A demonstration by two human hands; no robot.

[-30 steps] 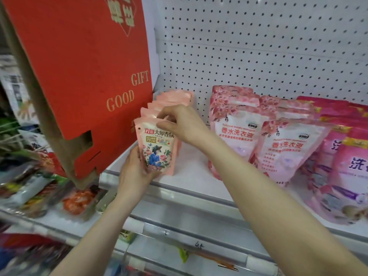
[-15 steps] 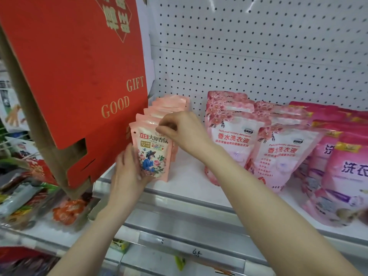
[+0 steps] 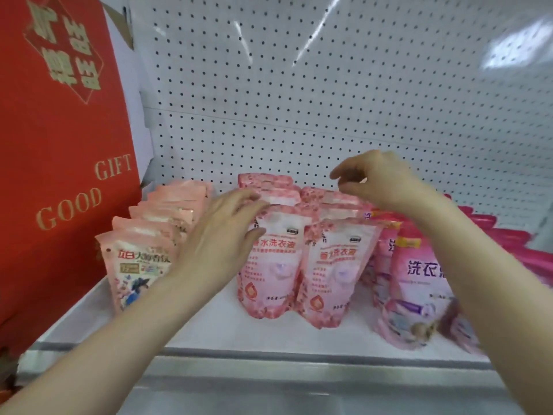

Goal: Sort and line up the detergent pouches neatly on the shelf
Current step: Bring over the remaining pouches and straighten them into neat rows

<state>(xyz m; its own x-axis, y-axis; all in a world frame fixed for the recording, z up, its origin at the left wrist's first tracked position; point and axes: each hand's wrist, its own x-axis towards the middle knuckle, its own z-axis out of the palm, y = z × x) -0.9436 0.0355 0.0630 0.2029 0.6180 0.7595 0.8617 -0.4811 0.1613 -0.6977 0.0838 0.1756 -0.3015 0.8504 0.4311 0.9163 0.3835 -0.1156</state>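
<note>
The red gift box (image 3: 59,175) stands left of the left grip (image 3: 218,238), with the pegboard wall (image 3: 329,100) behind both grips. On the shelf (image 3: 209,330), both have left the small peach pouches (image 3: 137,265), now just left of the left grip. It held the front one before. Now it is spread wide, fingertips touching the front pink detergent pouch (image 3: 270,265). The right grip (image 3: 386,181) hovers loosely bent and empty above the neighbouring pink row (image 3: 332,271). Magenta pouches (image 3: 419,280) under its wrist are blurred and partly hidden by the arm.
</note>
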